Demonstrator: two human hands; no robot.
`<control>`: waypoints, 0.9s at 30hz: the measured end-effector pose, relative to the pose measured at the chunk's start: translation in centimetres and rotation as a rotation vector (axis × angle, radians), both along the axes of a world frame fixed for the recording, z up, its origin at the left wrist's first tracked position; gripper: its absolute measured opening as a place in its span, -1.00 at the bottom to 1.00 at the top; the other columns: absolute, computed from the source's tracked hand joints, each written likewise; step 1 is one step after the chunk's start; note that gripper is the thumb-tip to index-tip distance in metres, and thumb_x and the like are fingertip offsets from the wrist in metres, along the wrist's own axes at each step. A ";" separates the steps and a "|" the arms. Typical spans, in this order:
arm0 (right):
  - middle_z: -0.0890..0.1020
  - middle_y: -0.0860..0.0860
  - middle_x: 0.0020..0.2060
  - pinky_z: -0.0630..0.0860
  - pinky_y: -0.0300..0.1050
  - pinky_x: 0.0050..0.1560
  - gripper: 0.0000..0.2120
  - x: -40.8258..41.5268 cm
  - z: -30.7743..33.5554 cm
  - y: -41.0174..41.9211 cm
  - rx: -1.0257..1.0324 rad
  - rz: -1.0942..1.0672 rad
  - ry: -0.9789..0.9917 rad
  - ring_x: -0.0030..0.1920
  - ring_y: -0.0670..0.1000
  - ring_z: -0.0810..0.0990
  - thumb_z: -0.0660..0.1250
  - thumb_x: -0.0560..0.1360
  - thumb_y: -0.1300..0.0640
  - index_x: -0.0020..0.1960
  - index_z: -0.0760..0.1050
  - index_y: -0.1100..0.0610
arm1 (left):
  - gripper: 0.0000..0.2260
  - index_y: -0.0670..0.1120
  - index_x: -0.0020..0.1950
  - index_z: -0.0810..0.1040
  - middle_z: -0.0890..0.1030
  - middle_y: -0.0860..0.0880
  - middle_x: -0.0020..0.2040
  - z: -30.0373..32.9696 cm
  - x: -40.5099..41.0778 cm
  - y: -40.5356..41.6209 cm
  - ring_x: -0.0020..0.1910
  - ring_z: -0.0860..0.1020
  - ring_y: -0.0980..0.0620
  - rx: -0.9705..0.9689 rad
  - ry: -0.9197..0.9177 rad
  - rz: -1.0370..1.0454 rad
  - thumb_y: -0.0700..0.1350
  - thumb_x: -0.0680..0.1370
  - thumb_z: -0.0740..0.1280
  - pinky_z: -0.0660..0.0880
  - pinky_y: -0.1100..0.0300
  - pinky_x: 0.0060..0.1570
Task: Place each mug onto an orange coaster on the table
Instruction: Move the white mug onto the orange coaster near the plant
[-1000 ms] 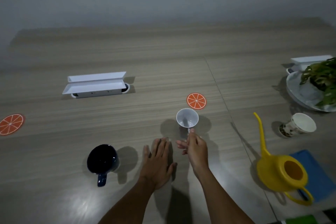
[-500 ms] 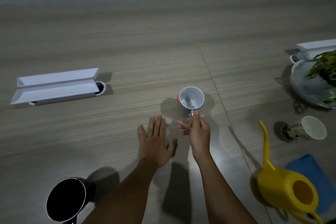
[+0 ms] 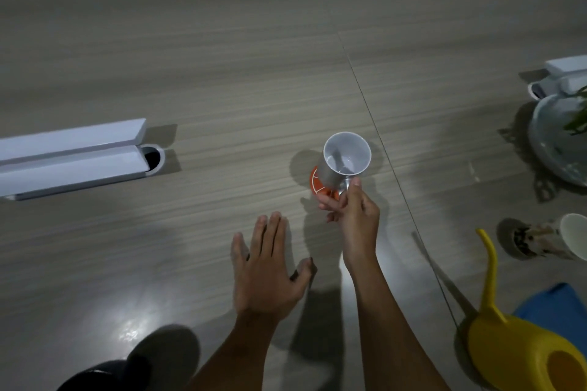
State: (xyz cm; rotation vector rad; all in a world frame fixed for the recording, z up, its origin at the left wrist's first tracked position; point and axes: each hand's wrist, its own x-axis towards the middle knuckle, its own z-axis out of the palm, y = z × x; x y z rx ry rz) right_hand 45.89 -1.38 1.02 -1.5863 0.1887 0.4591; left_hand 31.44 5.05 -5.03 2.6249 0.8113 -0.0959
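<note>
Seen from the head camera, the right hand (image 3: 355, 219) pinches the handle of a white mug (image 3: 344, 158), fingers closed around it, and holds the mug upright directly over an orange coaster (image 3: 318, 185) near the middle of the table (image 3: 222, 79). Only the coaster's near-left edge shows past the mug's base; whether the base already touches it cannot be told from this angle. The mug lies just beyond the gripping hand, away from the person, its handle pointing back toward the wrist and its long axis close to vertical, so what remains looks like a short straight drop and a release rather than any sideways travel. The left hand (image 3: 266, 267) lies flat and spread on the table just beside the right forearm, holding nothing. A dark mug (image 3: 95, 378) sits at the lower left corner, nearer the left hand; a patterned mug (image 3: 552, 240) lies tipped at the right edge, nearer the right hand, just beyond a yellow can (image 3: 521, 349). Neither of those is on a coaster, and no other coaster is visible.
</note>
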 end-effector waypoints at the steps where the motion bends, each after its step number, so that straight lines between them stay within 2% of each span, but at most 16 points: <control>1: 0.77 0.18 -0.29 0.51 -0.08 -0.30 -0.51 0.1 -0.1 0.1 -0.003 -0.001 -0.006 -0.19 0.17 0.76 0.15 0.68 -0.08 -0.39 0.33 0.07 | -0.24 -0.06 0.60 0.06 0.09 -0.03 0.63 0.0 0.0 0.0 0.60 -0.03 -0.04 -0.001 0.003 0.002 0.33 0.53 0.10 -0.09 -0.28 0.50; 4: 0.78 0.18 -0.25 0.53 -0.04 -0.25 -0.52 0.1 -0.5 0.0 -0.020 0.007 -0.017 -0.18 0.16 0.76 0.14 0.68 -0.09 -0.38 0.38 0.07 | -0.24 -0.06 0.61 0.05 0.08 -0.03 0.63 0.0 0.0 0.1 0.60 -0.04 -0.04 -0.006 0.006 0.000 0.33 0.54 0.10 -0.09 -0.29 0.50; 7: 0.78 0.18 -0.22 0.55 0.00 -0.19 -0.47 -0.2 -0.9 -0.3 -0.027 0.017 -0.015 -0.14 0.18 0.75 0.13 0.68 -0.11 -0.43 0.50 -0.05 | -0.24 -0.07 0.60 0.08 0.12 -0.04 0.62 -0.1 0.0 0.1 0.60 0.00 -0.05 -0.006 0.000 -0.001 0.32 0.53 0.13 -0.06 -0.29 0.49; 9: 0.78 0.19 -0.23 0.57 0.02 -0.17 -0.45 -0.2 -1.3 -0.4 -0.024 0.009 0.002 -0.15 0.17 0.75 0.11 0.69 -0.10 -0.45 0.44 0.00 | -0.25 -0.08 0.60 0.10 0.14 -0.04 0.62 -0.1 -0.1 0.1 0.59 0.02 -0.06 -0.006 0.000 0.000 0.31 0.53 0.13 -0.04 -0.30 0.49; 12: 0.78 0.20 -0.25 0.59 -0.01 -0.19 -0.52 0.0 -1.4 -0.6 -0.015 0.003 0.034 -0.20 0.14 0.74 0.12 0.69 -0.10 -0.33 0.35 0.12 | -0.24 -0.09 0.60 0.10 0.14 -0.05 0.62 -0.2 -0.1 0.0 0.60 0.01 -0.06 0.010 0.000 -0.004 0.31 0.53 0.13 -0.05 -0.30 0.49; 16: 0.76 0.21 -0.27 0.60 -0.09 -0.33 -0.65 -0.6 -1.2 -1.3 0.024 0.024 0.048 -0.32 0.10 0.68 0.16 0.69 -0.02 -0.10 0.51 0.19 | -0.25 -0.11 0.60 0.09 0.12 -0.07 0.62 0.0 -0.3 0.0 0.60 0.00 -0.07 0.010 -0.020 -0.019 0.27 0.52 0.16 -0.07 -0.30 0.49; 18: 0.75 0.17 -0.31 0.57 -0.08 -0.37 -0.77 -1.5 -0.9 -1.8 0.026 0.008 0.045 -0.36 0.09 0.67 0.21 0.68 0.05 0.08 0.54 0.19 | -0.25 -0.11 0.59 0.09 0.13 -0.08 0.62 0.2 -0.4 0.1 0.60 0.00 -0.08 0.018 -0.021 -0.031 0.25 0.51 0.16 -0.07 -0.31 0.48; 20: 0.74 0.15 -0.33 0.58 -0.10 -0.40 -0.84 -2.6 -0.7 -2.8 0.020 -0.008 0.046 -0.39 0.07 0.67 0.24 0.66 0.11 0.17 0.52 0.14 | -0.25 -0.11 0.59 0.10 0.14 -0.08 0.62 0.3 -0.6 0.1 0.59 0.02 -0.08 0.021 -0.034 -0.037 0.23 0.50 0.17 -0.07 -0.30 0.49; 23: 0.73 0.14 -0.33 0.59 -0.10 -0.41 -0.88 -5.1 0.2 -4.8 0.007 -0.031 0.047 -0.41 0.06 0.66 0.24 0.65 0.20 0.12 0.53 0.07 | -0.28 -0.11 0.58 0.14 0.18 -0.08 0.61 0.1 -1.4 0.2 0.59 0.06 -0.07 0.029 -0.055 -0.069 0.20 0.49 0.14 -0.05 -0.29 0.49; 27: 0.73 0.10 -0.33 0.56 -0.10 -0.40 -0.85 -9.5 1.3 -7.8 -0.110 0.074 0.031 -0.40 0.05 0.66 0.24 0.62 0.27 -0.01 0.57 0.13 | -0.38 -0.09 0.59 0.14 0.16 -0.06 0.61 -0.3 -5.8 -0.4 0.58 0.08 -0.07 0.022 -0.086 -0.132 0.15 0.57 0.05 -0.01 -0.16 0.52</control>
